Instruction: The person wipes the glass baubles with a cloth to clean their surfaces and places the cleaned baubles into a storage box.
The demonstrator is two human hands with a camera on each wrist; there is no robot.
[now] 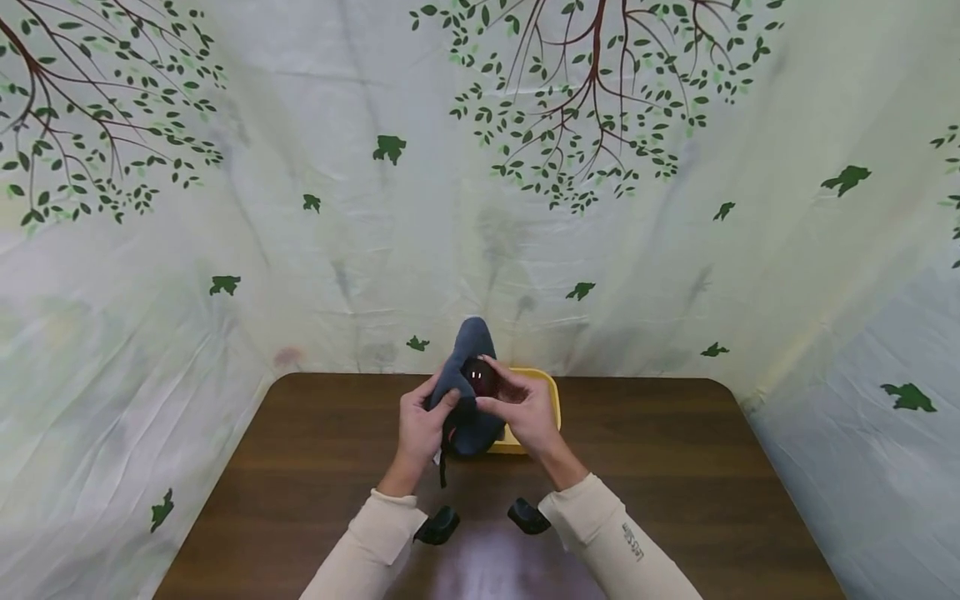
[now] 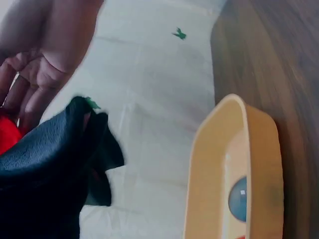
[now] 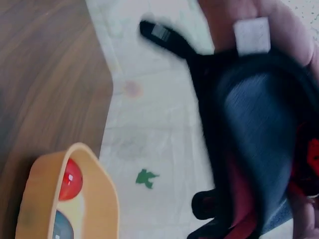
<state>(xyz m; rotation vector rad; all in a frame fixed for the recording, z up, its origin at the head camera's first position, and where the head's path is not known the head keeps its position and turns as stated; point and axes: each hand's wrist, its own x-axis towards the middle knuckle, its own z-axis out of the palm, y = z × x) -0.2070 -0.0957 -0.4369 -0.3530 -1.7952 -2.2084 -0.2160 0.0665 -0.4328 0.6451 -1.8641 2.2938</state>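
Observation:
In the head view, my left hand point(image 1: 420, 423) grips the side of a dark blue fabric pouch point(image 1: 474, 337), thumb on its front. The pouch stands tilted above the table, with a strap hanging below. My right hand point(image 1: 531, 410) pinches a dark red ball point(image 1: 480, 377) between thumb and fingers, right at the pouch. Red ball point(image 2: 7, 134) shows brightly at the left edge of the left wrist view, above the pouch point(image 2: 45, 149). In the right wrist view the pouch point(image 3: 259, 119) is blurred and shows a red lining and a white tag point(image 3: 252, 36).
A yellow tray point(image 1: 556, 400) stands on the brown table point(image 1: 637, 467) behind the hands. Inside it lie a red ball point(image 3: 72, 180) and a grey-blue ball point(image 3: 63, 226). A pale sheet with printed leaves point(image 1: 360, 250) hangs behind the table. Black devices point(image 1: 437, 526) sit at both wrists.

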